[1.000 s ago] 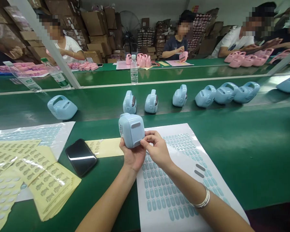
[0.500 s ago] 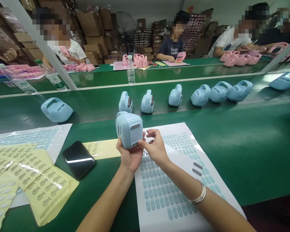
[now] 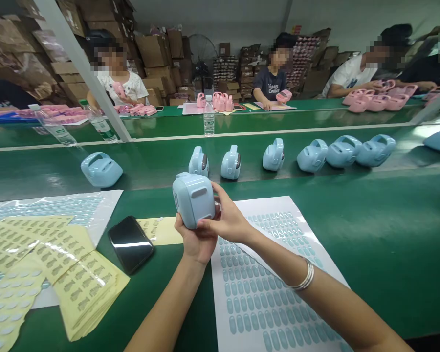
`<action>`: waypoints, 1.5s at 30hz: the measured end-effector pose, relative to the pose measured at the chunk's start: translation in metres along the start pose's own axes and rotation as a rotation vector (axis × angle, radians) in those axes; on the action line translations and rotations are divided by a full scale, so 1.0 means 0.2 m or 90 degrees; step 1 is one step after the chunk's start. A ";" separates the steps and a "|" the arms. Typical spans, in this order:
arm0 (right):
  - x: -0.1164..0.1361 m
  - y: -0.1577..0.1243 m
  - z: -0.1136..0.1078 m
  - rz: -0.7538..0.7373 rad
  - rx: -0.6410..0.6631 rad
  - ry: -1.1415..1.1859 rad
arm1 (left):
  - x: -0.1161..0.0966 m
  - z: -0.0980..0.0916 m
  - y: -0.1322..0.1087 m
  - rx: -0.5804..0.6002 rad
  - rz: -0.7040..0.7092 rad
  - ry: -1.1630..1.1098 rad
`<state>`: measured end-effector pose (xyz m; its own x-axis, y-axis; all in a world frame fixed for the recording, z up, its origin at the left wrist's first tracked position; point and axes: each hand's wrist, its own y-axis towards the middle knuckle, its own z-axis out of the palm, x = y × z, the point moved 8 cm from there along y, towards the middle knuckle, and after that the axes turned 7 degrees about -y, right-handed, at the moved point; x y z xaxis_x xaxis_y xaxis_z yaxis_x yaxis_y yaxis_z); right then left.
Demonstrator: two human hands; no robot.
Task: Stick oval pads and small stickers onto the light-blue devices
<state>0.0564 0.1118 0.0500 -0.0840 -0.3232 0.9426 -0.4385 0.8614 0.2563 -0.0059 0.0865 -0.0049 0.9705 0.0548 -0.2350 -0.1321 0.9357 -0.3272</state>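
My left hand (image 3: 197, 244) is closed round the underside of a light blue plastic device with a carry handle (image 3: 195, 198), holding it up above the table. The device's base is turned toward me, showing two long raised strips on it. From the right, my right hand (image 3: 232, 217) grips the same device, thumb at its lower edge and fingers partly hidden behind it. Under my right forearm lies a white sheet of pale blue oval stickers (image 3: 247, 296). A black phone (image 3: 131, 244) rests left of my left hand.
Yellow sticker sheets (image 3: 86, 288) are piled at the left, over a plastic-covered sheet (image 3: 104, 210). Several similar blue devices (image 3: 342, 151) line the belt (image 3: 161, 159) ahead. A water bottle (image 3: 209, 117) stands beyond it. Across the belt, people handle pink devices (image 3: 377, 102).
My right hand has gone from touching the device's lower right edge to gripping its right side, fingers behind it. The device has tilted slightly. The camera view has shifted a little.
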 end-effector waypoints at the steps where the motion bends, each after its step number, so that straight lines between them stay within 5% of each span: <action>1: 0.00 0.01 0.00 0.003 -0.008 -0.005 | -0.01 0.00 0.01 0.006 0.003 0.002; 3: 0.00 0.03 0.01 -0.004 -0.006 -0.018 | -0.04 -0.01 0.02 0.016 -0.001 -0.001; 8: 0.06 0.14 0.11 -0.073 0.163 0.015 | -0.11 0.00 0.03 0.065 -0.044 -0.031; 13: 0.07 0.23 0.17 -0.118 0.175 -0.016 | -0.21 0.00 0.06 0.086 -0.009 -0.069; 18: 0.09 0.40 0.20 -0.129 0.300 -0.051 | -0.32 -0.06 0.12 0.092 -0.011 -0.070; 23: 0.21 0.55 0.28 -0.202 0.342 -0.156 | -0.39 -0.11 0.16 0.060 -0.028 -0.114; 27: 0.28 0.48 0.43 -0.336 0.353 -0.282 | -0.43 -0.17 0.18 -0.027 0.052 -0.135; 31: 0.23 0.41 0.49 -0.341 0.377 -0.313 | -0.45 -0.18 0.18 -0.043 0.099 -0.131; 45: 0.26 0.29 0.36 -0.441 0.282 -0.273 | -0.43 -0.10 0.15 0.038 0.115 -0.056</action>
<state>-0.0388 0.1171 0.0985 0.0396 -0.9037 0.4263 -0.8092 0.2213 0.5443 -0.0975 0.1028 -0.0138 0.9462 0.2514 -0.2035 -0.2960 0.9266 -0.2318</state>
